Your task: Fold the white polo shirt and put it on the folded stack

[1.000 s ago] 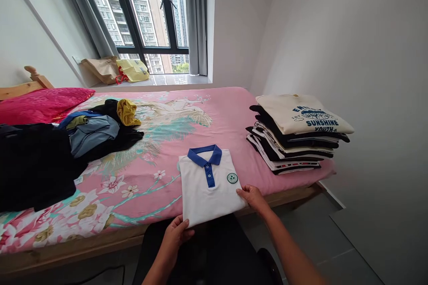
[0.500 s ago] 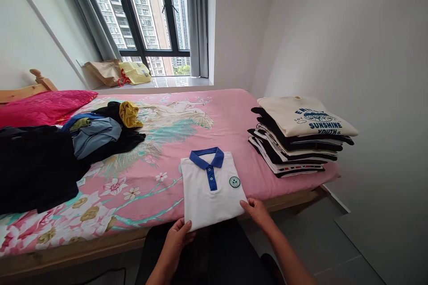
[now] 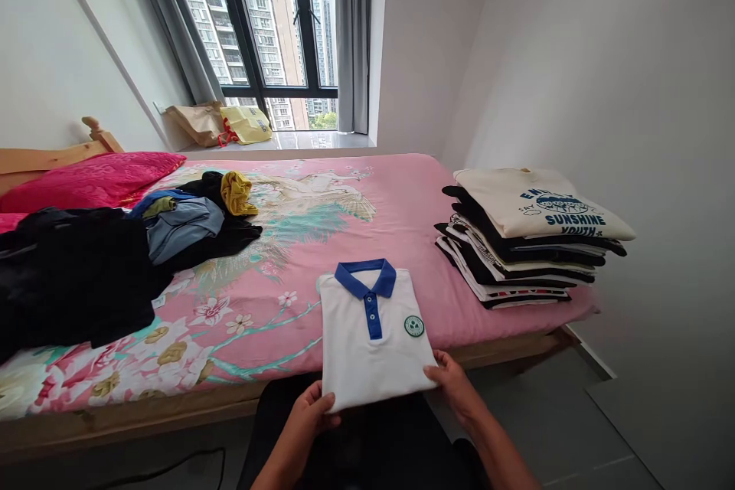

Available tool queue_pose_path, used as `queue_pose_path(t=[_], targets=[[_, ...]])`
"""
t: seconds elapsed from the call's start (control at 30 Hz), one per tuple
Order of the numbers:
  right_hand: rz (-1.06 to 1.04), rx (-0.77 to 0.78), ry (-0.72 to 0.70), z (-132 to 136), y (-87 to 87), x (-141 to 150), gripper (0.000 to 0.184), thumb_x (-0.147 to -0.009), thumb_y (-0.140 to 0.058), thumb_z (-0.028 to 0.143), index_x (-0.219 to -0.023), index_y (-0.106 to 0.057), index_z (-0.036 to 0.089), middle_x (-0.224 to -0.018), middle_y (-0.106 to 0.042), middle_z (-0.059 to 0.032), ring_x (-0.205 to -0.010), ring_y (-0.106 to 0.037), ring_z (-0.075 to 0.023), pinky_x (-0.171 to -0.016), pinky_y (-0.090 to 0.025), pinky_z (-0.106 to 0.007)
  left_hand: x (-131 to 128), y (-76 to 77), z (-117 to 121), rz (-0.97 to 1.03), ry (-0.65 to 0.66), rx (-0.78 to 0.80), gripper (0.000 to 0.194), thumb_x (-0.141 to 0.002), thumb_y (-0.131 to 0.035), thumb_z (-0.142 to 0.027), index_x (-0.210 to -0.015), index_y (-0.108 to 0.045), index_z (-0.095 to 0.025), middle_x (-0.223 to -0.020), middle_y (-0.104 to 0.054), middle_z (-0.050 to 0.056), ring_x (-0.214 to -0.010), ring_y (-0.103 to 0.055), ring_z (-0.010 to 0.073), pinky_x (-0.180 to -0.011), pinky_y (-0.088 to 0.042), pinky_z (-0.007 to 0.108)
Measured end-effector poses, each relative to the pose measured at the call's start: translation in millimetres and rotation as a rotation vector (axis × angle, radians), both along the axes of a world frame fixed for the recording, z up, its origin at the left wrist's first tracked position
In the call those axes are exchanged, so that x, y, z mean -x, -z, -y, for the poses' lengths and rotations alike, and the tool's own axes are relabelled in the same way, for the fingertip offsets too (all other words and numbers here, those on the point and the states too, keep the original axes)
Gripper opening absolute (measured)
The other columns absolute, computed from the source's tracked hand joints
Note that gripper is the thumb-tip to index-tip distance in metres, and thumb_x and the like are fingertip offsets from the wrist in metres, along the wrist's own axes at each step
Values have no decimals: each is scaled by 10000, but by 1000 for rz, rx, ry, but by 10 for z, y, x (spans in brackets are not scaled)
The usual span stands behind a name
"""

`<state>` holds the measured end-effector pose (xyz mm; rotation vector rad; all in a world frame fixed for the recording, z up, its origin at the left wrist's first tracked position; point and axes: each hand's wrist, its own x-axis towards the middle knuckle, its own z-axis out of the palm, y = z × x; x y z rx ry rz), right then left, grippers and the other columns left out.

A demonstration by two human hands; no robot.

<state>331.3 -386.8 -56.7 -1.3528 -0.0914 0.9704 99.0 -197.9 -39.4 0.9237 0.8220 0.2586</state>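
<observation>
I have the folded white polo shirt (image 3: 373,344) by its two near corners at the near edge of the bed (image 3: 402,207), my left hand (image 3: 307,417) pinching the left corner, thumb on top, and my right hand (image 3: 453,383) closed on the right corner, so the fold stays flat. The stack of folded shirts (image 3: 528,241) sits to the right; the unfolded clothes (image 3: 115,260) lie heaped far left.

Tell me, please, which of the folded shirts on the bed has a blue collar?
The white polo at the bed's near edge, held by both hands; the other folded shirts sit stacked to its right, topped by a cream printed tee.
</observation>
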Motion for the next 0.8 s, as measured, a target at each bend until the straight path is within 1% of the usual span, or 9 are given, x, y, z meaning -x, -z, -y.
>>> queue_pose_path(t=[0.13,0.2,0.27,0.37,0.43,0.57,0.67,0.73,0.8], targets=[[-149,-119,-246,273,8,137,420,-619,-647,213,-1036,-607,183,-915,-684,-41,-701,-609,-149,-604,-447,-239,311,143,116,59,143,80,372,-582,-803,-390,-835,-686,-144,-597,-581,3,-499,-479,80,-466,-427,193],[-196,-145,-295,324,-1,193,419,-643,-657,211,-1058,-616,180,-971,-688,-55,-761,-630,-163,-641,-459,-242,412,162,150,65,164,113,370,-585,-806,-371,-861,-694,-152,-636,-609,14,-531,-509,90,-493,-441,199],[-218,-187,-290,295,-6,219,416,-676,-679,251,-1081,-610,182,-1022,-684,-73,-833,-646,-189,-708,-480,-274,438,125,150,67,177,124,371,-620,-793,-324,-935,-692,-156,-753,-659,41,-628,-570,112,-571,-472,208],[-235,-250,-249,163,16,200,398,-727,-686,323,-1085,-604,171,-1064,-677,-99,-938,-645,-226,-847,-474,-344,334,47,90,129,173,155,419,-650,-776,-323,-1018,-672,-150,-910,-693,89,-773,-637,172,-702,-508,265],[-235,-233,-229,71,45,167,397,-731,-694,339,-1073,-606,158,-1048,-683,-108,-945,-649,-235,-880,-467,-365,209,26,25,145,125,177,489,-626,-789,-355,-1049,-658,-147,-977,-700,114,-849,-660,223,-779,-516,321],[-181,-170,-186,-49,66,120,447,-687,-734,354,-1057,-611,135,-972,-702,-113,-869,-669,-234,-849,-481,-367,-19,-1,-94,89,53,153,599,-596,-805,-366,-1107,-627,-109,-1029,-701,155,-936,-664,283,-860,-504,371],[-138,-181,-168,-112,6,100,483,-649,-747,370,-1038,-624,112,-938,-703,-114,-826,-670,-230,-813,-484,-360,-115,-106,-156,21,57,152,677,-593,-803,-366,-1171,-592,-84,-1022,-704,172,-958,-659,318,-856,-511,392],[-125,-233,-167,-167,-68,71,487,-594,-757,343,-999,-645,98,-911,-703,-107,-808,-664,-223,-780,-482,-336,-155,-203,-209,6,65,189,807,-537,-829,-342,-1246,-539,-88,-1022,-707,165,-1018,-632,351,-868,-512,412],[-143,-300,-179,-230,-174,20,451,-544,-739,302,-937,-670,94,-868,-703,-91,-770,-655,-204,-731,-472,-294,-190,-306,-269,6,45,202,992,-421,-866,-318,-1311,-483,-107,-987,-720,146,-1075,-593,392,-886,-511,440]])
